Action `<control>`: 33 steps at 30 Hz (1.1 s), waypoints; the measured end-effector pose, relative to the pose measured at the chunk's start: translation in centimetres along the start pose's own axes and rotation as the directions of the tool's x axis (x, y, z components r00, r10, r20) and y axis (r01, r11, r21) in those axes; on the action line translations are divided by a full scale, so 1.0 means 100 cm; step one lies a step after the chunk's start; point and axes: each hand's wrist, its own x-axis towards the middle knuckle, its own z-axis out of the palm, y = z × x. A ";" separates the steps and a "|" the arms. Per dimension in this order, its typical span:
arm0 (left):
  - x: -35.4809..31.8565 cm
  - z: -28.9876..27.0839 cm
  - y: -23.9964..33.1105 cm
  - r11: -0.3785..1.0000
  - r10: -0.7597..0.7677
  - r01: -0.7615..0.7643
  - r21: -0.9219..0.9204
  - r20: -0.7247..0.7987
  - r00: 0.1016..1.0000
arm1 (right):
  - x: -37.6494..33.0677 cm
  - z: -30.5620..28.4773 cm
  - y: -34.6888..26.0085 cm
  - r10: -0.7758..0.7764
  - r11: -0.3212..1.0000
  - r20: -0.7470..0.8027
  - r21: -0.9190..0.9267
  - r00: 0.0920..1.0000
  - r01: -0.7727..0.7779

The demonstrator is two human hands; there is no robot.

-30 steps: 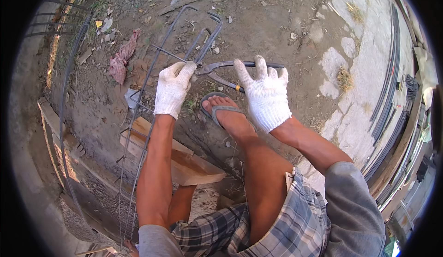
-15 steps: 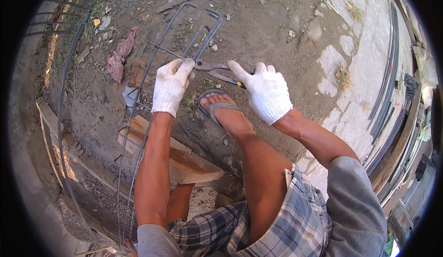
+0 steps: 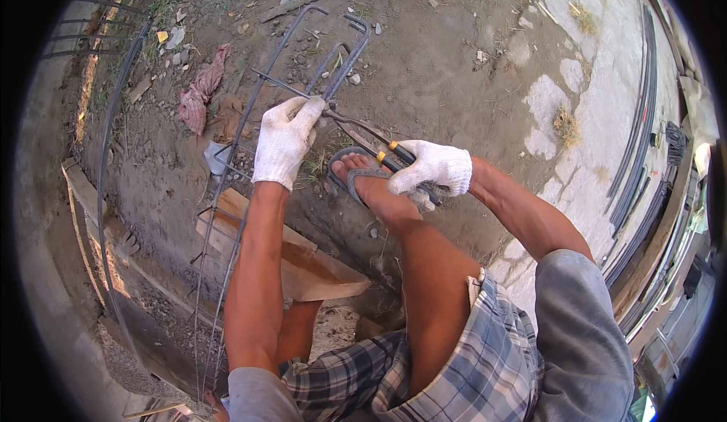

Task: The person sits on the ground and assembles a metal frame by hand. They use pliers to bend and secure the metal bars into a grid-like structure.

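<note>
Both my hands wear white knit gloves. My left hand (image 3: pixel 284 142) is closed on a steel rebar cage (image 3: pixel 347 64), thumb and fingers pinching it near a crossbar and the bent bars. My right hand (image 3: pixel 438 168) wraps round the black-and-yellow handles of a pair of pincers (image 3: pixel 394 146). The pincers slant up to the left, their jaws at the bars right beside my left fingertips. Any thin wire in the jaws is too small to make out. The cage runs down past my left forearm, its long bars partly hidden behind it.
A wooden trough-like piece (image 3: pixel 322 270) lies under my left forearm. My sandalled foot (image 3: pixel 371 179) stands just below the pincers. Left of the cage are a reddish cloth (image 3: pixel 201 92) and a whitish cup (image 3: pixel 216 157). Long dark rods (image 3: pixel 640 119) lie along the concrete at the right.
My right hand has moved down and turned, now gripping round the handles. The pincers have swung to a steeper slant, jaws still by my left fingers. My left hand stays almost in place.
</note>
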 end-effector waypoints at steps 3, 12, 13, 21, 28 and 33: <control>0.006 0.005 0.000 1.000 0.022 -0.022 -0.018 0.002 1.000 | 0.000 -0.003 -0.009 -0.023 0.883 -0.159 -0.467 0.987 -0.054; 0.002 -0.001 -0.001 0.993 -0.019 0.019 -0.120 0.004 1.000 | -0.009 0.014 -0.013 -0.351 0.485 -0.376 -0.856 0.858 -0.177; 0.003 0.003 0.001 0.989 -0.027 0.025 -0.148 -0.016 1.000 | -0.004 0.006 -0.011 -0.244 0.625 -0.361 -0.768 0.900 -0.138; 0.004 0.005 0.000 1.000 0.022 -0.024 -0.020 -0.083 0.996 | -0.011 0.004 -0.035 -0.203 0.702 -0.275 -0.710 0.940 -0.056; 0.000 0.007 0.004 0.998 0.057 -0.055 0.024 -0.107 0.993 | -0.012 -0.004 -0.042 0.021 0.885 -0.178 -0.454 0.984 -0.101; 0.000 0.010 0.006 0.998 0.057 -0.056 0.014 -0.093 0.994 | -0.008 -0.010 -0.018 0.027 0.984 -0.044 -0.173 0.999 -0.035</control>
